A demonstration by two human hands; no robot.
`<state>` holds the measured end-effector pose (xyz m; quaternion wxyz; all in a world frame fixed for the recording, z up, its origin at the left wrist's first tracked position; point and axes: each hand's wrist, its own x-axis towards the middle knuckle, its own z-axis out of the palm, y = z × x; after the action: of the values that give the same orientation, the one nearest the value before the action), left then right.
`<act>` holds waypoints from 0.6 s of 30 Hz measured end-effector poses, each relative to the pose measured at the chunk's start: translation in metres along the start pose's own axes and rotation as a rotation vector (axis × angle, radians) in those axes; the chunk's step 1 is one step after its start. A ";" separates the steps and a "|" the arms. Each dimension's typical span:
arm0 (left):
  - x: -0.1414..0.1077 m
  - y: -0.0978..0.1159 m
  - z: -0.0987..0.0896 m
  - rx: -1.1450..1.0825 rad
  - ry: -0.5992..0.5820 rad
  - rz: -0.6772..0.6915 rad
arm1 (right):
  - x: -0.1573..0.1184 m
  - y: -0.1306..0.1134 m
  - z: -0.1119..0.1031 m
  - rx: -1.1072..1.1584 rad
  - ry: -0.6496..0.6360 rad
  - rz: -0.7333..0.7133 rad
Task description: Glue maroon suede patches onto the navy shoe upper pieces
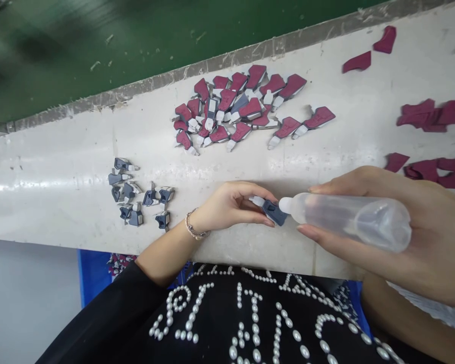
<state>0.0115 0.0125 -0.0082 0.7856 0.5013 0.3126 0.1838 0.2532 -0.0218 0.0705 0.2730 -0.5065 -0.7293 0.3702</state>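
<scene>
**Grey part [273, 212] pinched at the tip of a squeeze bottle [349, 222]**

The grey part is clamped between the thumb and fingertips of the left hand [227, 207], and the bottle's white nozzle [285, 205] appears to touch it. The bottle is held in the right hand [413, 242], with the fingers closed around its body. The part is judged to be light, stiff moulded plastic, best taken by its sides with the fingertips; its thin white end may be fragile. The bottle is judged to be light and soft-walled, so a firm hold around the body seems safest. Further grey parts [127, 192] are laid out on the white bench [79, 144] to the left of the left hand. Maroon-and-white parts [227, 106] are heaped ahead of it, and maroon pieces [428, 114] lie ahead of the right hand.
</scene>
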 end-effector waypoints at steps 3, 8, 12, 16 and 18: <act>0.001 0.000 0.000 -0.009 -0.006 0.054 | -0.001 0.000 0.000 0.008 -0.015 -0.023; 0.001 0.000 0.000 0.008 0.003 0.068 | 0.000 -0.002 -0.001 0.032 -0.027 -0.021; 0.001 0.002 0.001 0.032 0.018 0.044 | -0.001 0.000 -0.002 0.022 -0.043 -0.051; 0.002 0.002 0.001 0.061 0.023 0.034 | -0.003 0.003 -0.003 0.082 -0.055 -0.031; 0.002 0.002 0.001 0.049 0.028 0.027 | -0.002 0.003 -0.002 0.086 -0.047 -0.009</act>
<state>0.0138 0.0138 -0.0064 0.7659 0.5221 0.3214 0.1937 0.2573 -0.0222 0.0687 0.2789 -0.4822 -0.7213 0.4117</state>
